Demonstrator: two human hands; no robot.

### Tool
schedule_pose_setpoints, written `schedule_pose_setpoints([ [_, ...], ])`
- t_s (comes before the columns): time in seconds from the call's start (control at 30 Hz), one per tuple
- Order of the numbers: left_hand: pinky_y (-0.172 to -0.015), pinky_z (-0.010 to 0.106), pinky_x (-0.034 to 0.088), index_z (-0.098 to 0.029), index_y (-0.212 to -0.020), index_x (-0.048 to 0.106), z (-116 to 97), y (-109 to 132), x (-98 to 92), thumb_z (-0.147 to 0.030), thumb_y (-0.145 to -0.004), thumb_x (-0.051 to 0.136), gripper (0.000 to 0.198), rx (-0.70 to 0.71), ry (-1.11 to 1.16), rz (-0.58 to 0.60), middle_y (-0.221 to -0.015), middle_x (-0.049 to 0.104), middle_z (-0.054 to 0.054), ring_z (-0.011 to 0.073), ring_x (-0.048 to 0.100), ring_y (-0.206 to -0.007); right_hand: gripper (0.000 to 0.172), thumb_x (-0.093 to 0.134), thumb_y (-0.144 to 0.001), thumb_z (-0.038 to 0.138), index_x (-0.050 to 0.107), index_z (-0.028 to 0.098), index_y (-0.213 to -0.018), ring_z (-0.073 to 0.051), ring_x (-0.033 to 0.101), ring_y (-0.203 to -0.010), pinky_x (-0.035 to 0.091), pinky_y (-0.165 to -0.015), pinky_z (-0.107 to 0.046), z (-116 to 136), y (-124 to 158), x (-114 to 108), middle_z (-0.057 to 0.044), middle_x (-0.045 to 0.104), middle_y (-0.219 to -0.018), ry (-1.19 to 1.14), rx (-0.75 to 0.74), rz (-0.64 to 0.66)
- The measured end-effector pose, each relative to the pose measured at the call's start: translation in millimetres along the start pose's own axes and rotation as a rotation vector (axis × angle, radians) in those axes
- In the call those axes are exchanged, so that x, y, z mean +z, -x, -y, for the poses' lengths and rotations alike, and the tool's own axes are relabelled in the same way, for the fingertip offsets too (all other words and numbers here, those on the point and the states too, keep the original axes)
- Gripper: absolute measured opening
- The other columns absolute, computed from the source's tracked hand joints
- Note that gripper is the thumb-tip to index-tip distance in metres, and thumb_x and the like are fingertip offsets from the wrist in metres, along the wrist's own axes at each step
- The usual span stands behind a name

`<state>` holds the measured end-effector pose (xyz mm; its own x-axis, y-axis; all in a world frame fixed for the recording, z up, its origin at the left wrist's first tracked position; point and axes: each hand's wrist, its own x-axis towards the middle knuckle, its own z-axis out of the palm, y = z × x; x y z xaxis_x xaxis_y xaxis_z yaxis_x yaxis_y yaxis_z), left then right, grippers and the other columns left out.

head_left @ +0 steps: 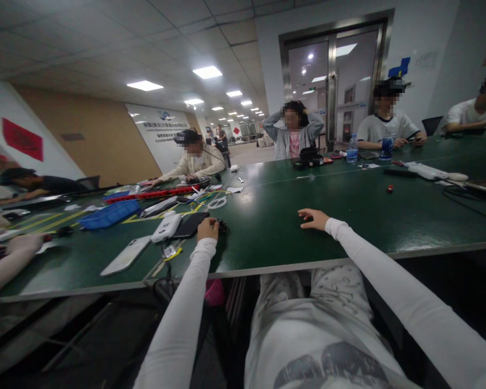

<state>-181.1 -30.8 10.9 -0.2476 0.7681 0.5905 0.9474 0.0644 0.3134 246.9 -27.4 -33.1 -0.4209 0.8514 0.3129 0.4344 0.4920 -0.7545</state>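
Observation:
On the green table [267, 237], my left hand [207, 229] has its fingers closed on a small black object [222, 226], which sticks out on its right side; its kind is too small and dark to make out. Further right, my right hand [315, 219] is at the tabletop with its thumb and fingers apart and nothing visible between them. Close by my left hand lie a flat black item [191, 224], a white rounded device [167, 226] and a white phone [126, 255]. A tag with yellow edging [172, 253] is near the table's front edge.
A blue tray [110, 214], a red strip [157, 193] and cables [216, 202] lie to the left. A co-worker's arm [12, 259] reaches in there. Water bottles [352, 148], a small red object [390, 188] and a white device [429, 172] are toward the right. Several people sit around.

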Motion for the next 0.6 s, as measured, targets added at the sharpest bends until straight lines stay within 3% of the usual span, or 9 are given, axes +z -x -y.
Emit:
schedule_pose_setpoints([
  [0.27,-0.076,0.028,0.040,-0.016,-0.085,0.052,0,-2,3.6,-0.029,-0.069,0.049,0.020,-0.031,-0.032,0.088,-0.084,0.059,0.006,0.0159,0.054,-0.082,0.063,0.066,-0.057,0.033,0.043,0.020,-0.114,-0.016,0.053,-0.086,0.043,-0.081,-0.036,0,0,-1,-0.007,0.054,-0.105,0.012,0.000,0.016],
  [0.6,-0.074,0.026,0.040,-0.018,-0.089,0.051,-14,2,-6.4,-0.029,-0.072,0.048,0.020,-0.071,-0.047,0.163,-0.087,0.060,0.006,0.0152,0.054,-0.083,0.060,0.066,-0.057,0.031,0.044,0.021,-0.112,-0.016,0.053,-0.086,0.042,-0.081,-0.037,4,2,-2,-0.007,0.054,-0.104,-0.002,0.020,0.010],
])
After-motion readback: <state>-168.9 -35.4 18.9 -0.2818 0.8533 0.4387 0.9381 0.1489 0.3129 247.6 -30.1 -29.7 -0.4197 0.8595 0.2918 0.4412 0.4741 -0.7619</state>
